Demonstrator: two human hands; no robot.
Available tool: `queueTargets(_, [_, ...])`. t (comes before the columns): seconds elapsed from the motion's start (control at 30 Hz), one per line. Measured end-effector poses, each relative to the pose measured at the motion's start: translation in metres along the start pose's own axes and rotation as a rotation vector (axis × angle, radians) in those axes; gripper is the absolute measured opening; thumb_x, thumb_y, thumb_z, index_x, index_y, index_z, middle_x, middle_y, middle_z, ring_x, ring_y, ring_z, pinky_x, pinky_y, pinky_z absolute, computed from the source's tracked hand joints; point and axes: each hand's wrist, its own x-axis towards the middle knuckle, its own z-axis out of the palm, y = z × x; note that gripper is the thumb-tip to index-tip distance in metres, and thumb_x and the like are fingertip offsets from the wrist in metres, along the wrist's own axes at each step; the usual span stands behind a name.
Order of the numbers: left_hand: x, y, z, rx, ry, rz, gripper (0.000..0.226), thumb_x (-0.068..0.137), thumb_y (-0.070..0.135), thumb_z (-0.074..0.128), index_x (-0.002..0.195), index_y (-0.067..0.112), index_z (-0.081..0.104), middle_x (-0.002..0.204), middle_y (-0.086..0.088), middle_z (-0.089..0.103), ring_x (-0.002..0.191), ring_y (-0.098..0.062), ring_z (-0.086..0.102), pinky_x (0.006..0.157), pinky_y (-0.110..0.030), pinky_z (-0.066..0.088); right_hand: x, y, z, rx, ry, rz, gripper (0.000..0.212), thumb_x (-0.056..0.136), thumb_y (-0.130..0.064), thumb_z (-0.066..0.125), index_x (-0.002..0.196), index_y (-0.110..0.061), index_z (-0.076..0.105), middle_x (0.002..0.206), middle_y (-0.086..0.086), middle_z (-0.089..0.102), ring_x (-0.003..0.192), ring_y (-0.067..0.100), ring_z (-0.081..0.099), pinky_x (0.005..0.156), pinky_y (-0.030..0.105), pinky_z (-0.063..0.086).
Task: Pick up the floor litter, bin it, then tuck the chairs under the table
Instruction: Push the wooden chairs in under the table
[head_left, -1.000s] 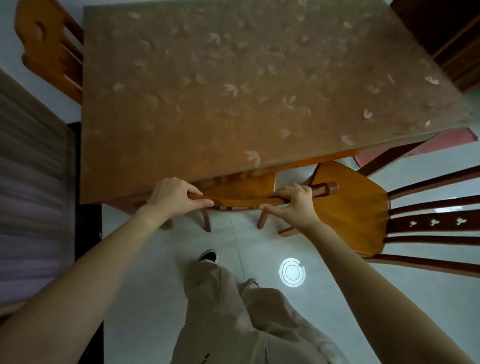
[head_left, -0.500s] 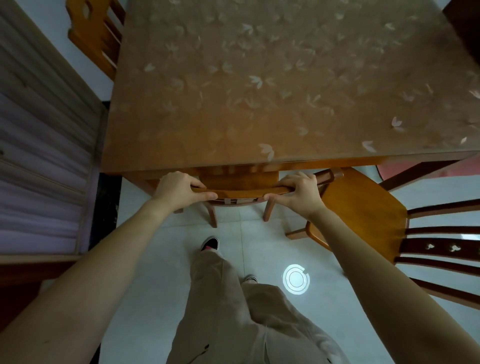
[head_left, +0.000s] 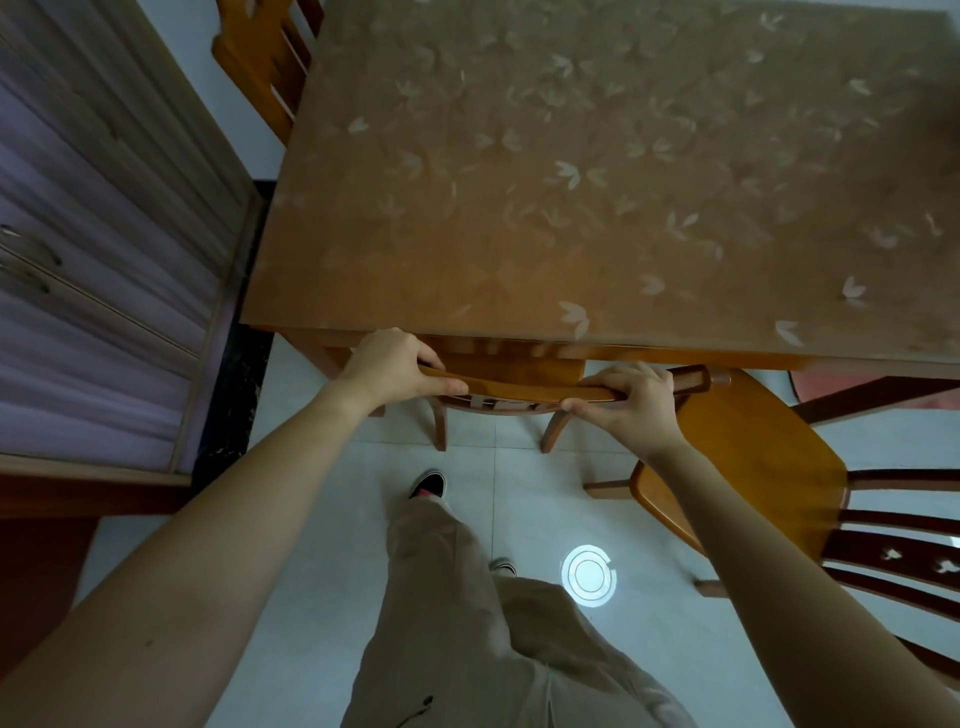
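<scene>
Head view: the orange-brown wooden chair (head_left: 519, 391) in front of the person is mostly hidden under the near edge of the wooden table with a brown leaf-patterned cover (head_left: 571, 208). Only its curved top rail, a patch of seat and two rear legs show. The left hand (head_left: 395, 364) is wrapped over the rail's left end and the right hand (head_left: 628, 400) grips the rail near its right end, thumb underneath.

Three chairs can be counted. The second matching chair (head_left: 748, 452) stands to the right, turned sideways, its seat corner just under the table and its back cut off by the frame. The third matching chair (head_left: 260, 62) is at the far left corner, only partly visible.

Of the two shoes, the black shoe (head_left: 428, 483) shows clearly and the other shoe (head_left: 503, 565) is nearly covered by beige trousers (head_left: 467, 623). The wood-framed pale purple panel (head_left: 104, 260) at left is blurred.
</scene>
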Motion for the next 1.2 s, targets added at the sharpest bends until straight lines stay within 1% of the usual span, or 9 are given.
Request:
queueTargets(0.2, [0.006,-0.004,-0.004,0.016,0.005,0.019,0.064,0.06,0.085,0.057,0.091,0.032,0.076,0.093,0.015,0.072,0.087,-0.005,0.063,0.069,-0.024,0.044,0.006,-0.003,-0.001,-0.035,-0.021,0.012,0.065,0.073,-0.084,0.047,0.091,-0.029,0.075,0.09,-0.016,0.066,0.093,0.013,0.052,0.096,0.039,0.029])
queueTargets(0.43, [0.0,0.007,-0.016,0.051,-0.085,0.004,0.059,0.065,0.082,0.056,0.093,0.034,0.074,0.096,0.013,0.07,0.091,-0.009,0.062,0.073,-0.029,0.049,0.007,-0.014,-0.011,-0.063,-0.122,0.107,0.061,0.071,-0.084,0.051,0.091,-0.03,0.07,0.086,-0.012,0.062,0.094,0.015,0.049,0.092,0.034,0.026])
queueTargets(0.53, [-0.01,0.013,-0.021,0.152,-0.165,0.066,0.054,0.079,0.073,0.052,0.104,0.03,0.071,0.096,0.012,0.069,0.085,-0.007,0.063,0.063,-0.024,0.046,0.001,-0.029,-0.015,-0.03,-0.161,0.14,0.049,0.078,-0.069,0.062,0.101,-0.027,0.07,0.095,-0.014,0.061,0.101,0.014,0.048,0.101,0.038,0.029])
queueTargets(0.6, [-0.016,0.02,-0.015,0.149,-0.163,0.099,0.049,0.089,0.063,0.049,0.119,0.027,0.066,0.112,0.008,0.067,0.099,-0.009,0.062,0.076,-0.028,0.052,-0.003,-0.034,-0.015,0.01,-0.169,0.121,0.055,0.081,-0.063,0.063,0.116,-0.021,0.068,0.105,-0.012,0.062,0.105,0.014,0.051,0.105,0.044,0.036])
queueTargets(0.67, [-0.021,0.027,-0.035,0.148,-0.088,0.189,0.05,0.095,0.054,0.047,0.133,0.025,0.055,0.133,0.006,0.057,0.121,-0.012,0.053,0.096,-0.035,0.048,-0.011,-0.055,-0.022,0.042,-0.031,0.13,0.059,0.083,-0.062,0.059,0.125,-0.021,0.064,0.114,-0.008,0.063,0.108,0.013,0.054,0.099,0.044,0.046])
queueTargets(0.77, [-0.025,0.042,-0.041,0.123,0.018,0.267,0.052,0.099,0.048,0.042,0.144,0.023,0.042,0.147,0.005,0.044,0.136,-0.013,0.038,0.109,-0.037,0.037,-0.02,-0.067,-0.026,0.048,0.084,0.087,0.044,0.093,-0.048,0.056,0.129,-0.023,0.062,0.121,-0.006,0.063,0.113,0.012,0.054,0.097,0.042,0.05])
queueTargets(0.97, [-0.03,0.063,-0.049,0.109,0.218,0.565,0.057,0.098,0.05,0.029,0.144,0.018,0.041,0.143,-0.001,0.049,0.135,-0.019,0.041,0.107,-0.038,0.035,-0.053,-0.107,-0.046,-0.169,0.406,0.118,0.04,0.1,-0.041,0.049,0.131,-0.019,0.06,0.126,-0.001,0.063,0.122,0.017,0.052,0.108,0.04,0.039])
queueTargets(1.07, [-0.034,0.07,-0.034,0.106,0.167,0.745,0.057,0.1,0.049,0.027,0.141,0.015,0.046,0.14,-0.002,0.053,0.133,-0.022,0.044,0.107,-0.044,0.039,-0.087,-0.12,-0.043,-0.219,0.501,0.208,0.042,0.1,-0.041,0.045,0.133,-0.018,0.058,0.131,0.001,0.06,0.125,0.017,0.049,0.111,0.04,0.036])
queueTargets(1.2, [-0.042,0.083,-0.012,0.146,0.034,0.952,0.057,0.101,0.048,0.027,0.136,0.01,0.053,0.135,-0.005,0.057,0.129,-0.023,0.05,0.108,-0.041,0.04,-0.147,-0.122,-0.022,-0.261,0.549,0.417,0.044,0.1,-0.043,0.044,0.132,-0.017,0.059,0.132,0.001,0.059,0.125,0.018,0.049,0.108,0.044,0.038])
